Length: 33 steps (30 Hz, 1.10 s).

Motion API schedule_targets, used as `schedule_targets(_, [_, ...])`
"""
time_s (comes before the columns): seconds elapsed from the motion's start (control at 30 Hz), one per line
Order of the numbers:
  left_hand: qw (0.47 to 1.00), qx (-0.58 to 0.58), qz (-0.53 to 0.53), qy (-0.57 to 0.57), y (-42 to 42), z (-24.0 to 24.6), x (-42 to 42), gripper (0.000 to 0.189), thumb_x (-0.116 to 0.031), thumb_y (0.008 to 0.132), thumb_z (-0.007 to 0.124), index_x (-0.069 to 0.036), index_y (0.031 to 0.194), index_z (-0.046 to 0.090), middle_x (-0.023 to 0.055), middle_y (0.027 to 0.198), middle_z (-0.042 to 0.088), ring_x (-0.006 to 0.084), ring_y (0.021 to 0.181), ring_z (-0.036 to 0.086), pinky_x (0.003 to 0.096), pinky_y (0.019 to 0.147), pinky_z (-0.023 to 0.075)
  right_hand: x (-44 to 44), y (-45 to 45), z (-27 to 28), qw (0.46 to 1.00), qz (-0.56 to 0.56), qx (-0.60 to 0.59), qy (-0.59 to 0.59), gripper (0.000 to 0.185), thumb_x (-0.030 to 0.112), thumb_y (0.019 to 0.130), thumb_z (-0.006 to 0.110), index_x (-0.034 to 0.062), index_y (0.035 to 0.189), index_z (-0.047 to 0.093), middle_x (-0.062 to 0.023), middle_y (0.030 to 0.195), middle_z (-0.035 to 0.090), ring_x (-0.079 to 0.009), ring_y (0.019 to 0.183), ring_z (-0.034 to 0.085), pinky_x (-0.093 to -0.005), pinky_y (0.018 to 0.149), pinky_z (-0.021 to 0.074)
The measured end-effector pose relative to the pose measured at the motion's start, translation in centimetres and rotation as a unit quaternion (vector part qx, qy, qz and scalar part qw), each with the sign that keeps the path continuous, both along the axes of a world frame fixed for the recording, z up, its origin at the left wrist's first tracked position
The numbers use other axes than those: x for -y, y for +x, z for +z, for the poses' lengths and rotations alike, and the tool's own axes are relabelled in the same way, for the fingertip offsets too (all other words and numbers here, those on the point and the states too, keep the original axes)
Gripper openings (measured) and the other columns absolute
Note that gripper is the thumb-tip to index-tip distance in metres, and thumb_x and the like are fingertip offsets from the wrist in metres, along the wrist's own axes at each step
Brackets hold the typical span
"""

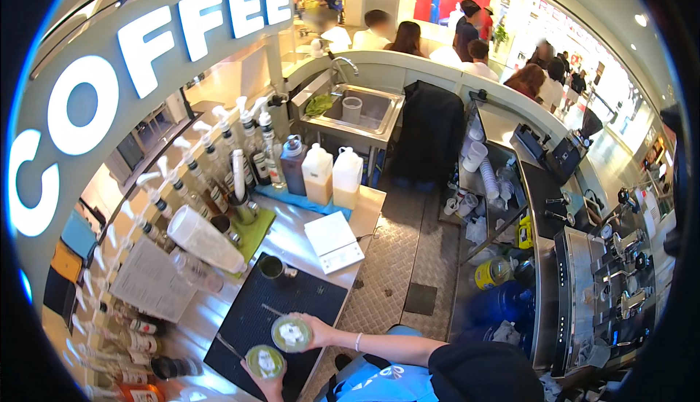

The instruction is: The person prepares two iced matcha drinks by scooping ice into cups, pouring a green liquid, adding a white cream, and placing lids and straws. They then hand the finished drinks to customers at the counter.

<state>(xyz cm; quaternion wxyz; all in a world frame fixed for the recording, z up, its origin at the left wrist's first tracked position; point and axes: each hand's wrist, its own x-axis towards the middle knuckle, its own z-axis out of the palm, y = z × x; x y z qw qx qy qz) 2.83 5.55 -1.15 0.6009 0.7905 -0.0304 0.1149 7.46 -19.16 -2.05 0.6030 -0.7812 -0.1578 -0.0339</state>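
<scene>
My right hand [314, 332] is wrapped around a clear cup of green drink with white topping [291, 333], over a black rubber bar mat [295, 298]. Just nearer to me, my left hand [267, 383] holds a second cup of green drink with white topping [266, 362]. Beside the cups lie two thin metal utensils, one near each cup [229, 345]. Towards the mat's far edge stands a small dark green cup or pitcher [272, 267]. Whether the cups rest on the mat, I cannot tell.
Beyond the mat are a white scale [334, 242], jugs [317, 175] on a blue cloth and several syrup bottles with pumps [210, 150]. A sink [361, 109] stands farther off. An espresso machine [582, 298] is at the right; people sit beyond the counter wall.
</scene>
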Motion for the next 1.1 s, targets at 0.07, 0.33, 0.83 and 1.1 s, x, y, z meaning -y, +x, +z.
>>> schedule_targets(0.07, [0.993,0.035,-0.105,-0.046,-1.1,1.6,0.2,0.067,-0.015,0.085,0.080,0.001,0.139,0.044,0.0226,0.129,0.059,0.0323,0.113,0.061,0.0494,0.085,0.0574,2.0,-1.5,1.5,1.000,0.022,-0.021,0.000,0.099,0.036,0.064,0.093,0.0037,0.144,0.045,-0.0148,0.141,0.055,-0.0297,0.133,0.051,-0.0422,0.116,0.0362])
schedule_targets(0.33, [0.968,-0.130,-0.211,0.021,-1.3,9.5,11.2,0.074,-0.015,0.068,0.088,-0.002,0.132,0.053,0.0144,0.123,0.063,0.0249,0.111,0.062,0.0405,0.095,0.0515,20.6,-5.8,9.9,0.992,0.063,-0.056,0.096,0.094,0.033,0.068,0.091,0.0029,0.145,0.046,-0.0142,0.140,0.057,-0.0265,0.129,0.055,-0.0403,0.112,0.0406])
schedule_targets(0.83, [0.925,-0.128,-0.355,-0.044,13.6,14.4,60.8,0.070,-0.013,0.059,0.093,-0.005,0.120,0.060,0.0081,0.115,0.068,0.0174,0.107,0.065,0.0354,0.095,0.0530,60.3,-2.6,18.1,0.964,-0.267,0.000,0.016,0.074,0.022,0.060,0.091,0.0027,0.124,0.061,-0.0132,0.118,0.064,-0.0277,0.110,0.063,-0.0369,0.098,0.0500])
schedule_targets(1.1, [0.897,0.010,-0.441,-0.016,28.7,15.4,82.6,0.062,-0.016,0.062,0.092,-0.001,0.116,0.065,0.0074,0.108,0.072,0.0153,0.099,0.068,0.0334,0.093,0.0541,77.7,5.9,18.6,0.907,-0.418,0.038,0.046,0.072,0.016,0.056,0.095,0.0026,0.119,0.063,-0.0078,0.115,0.066,-0.0182,0.106,0.062,-0.0336,0.096,0.0488])
